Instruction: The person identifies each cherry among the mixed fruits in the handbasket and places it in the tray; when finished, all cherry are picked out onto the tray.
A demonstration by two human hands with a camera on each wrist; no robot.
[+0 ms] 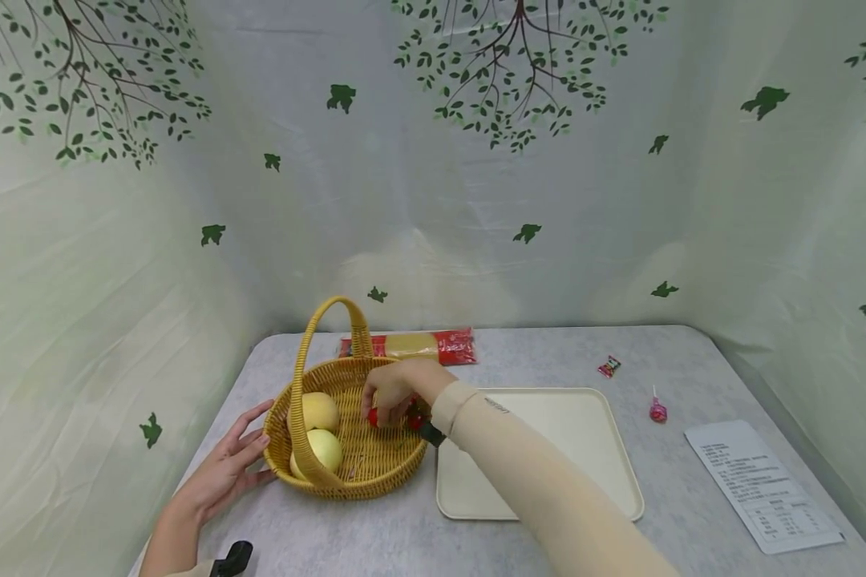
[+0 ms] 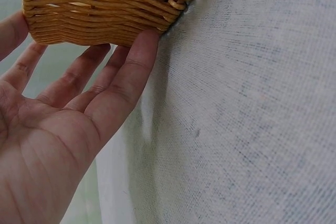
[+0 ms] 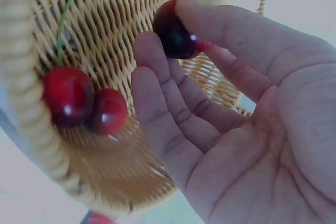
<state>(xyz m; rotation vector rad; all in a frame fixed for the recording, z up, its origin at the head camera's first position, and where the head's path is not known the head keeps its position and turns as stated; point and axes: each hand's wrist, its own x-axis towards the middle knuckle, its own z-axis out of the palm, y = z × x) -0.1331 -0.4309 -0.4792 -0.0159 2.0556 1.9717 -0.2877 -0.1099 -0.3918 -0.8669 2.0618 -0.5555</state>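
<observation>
A yellow wicker basket with a tall arched handle stands at the left of the table. Inside its left half lie two pale yellow round fruits, one behind and one in front. My right hand reaches down into the basket and pinches a dark red cherry between thumb and fingers. Two more red cherries, a larger one with a green stem and a smaller one, lie by the basket's wall. My left hand rests its extended fingertips against the basket's left side.
Right of the basket lies a cream tray, partly covered by my right forearm. Behind the basket is a red-ended packet with yellow contents. Farther right are a small wrapped candy, a pink lollipop and a printed white sheet.
</observation>
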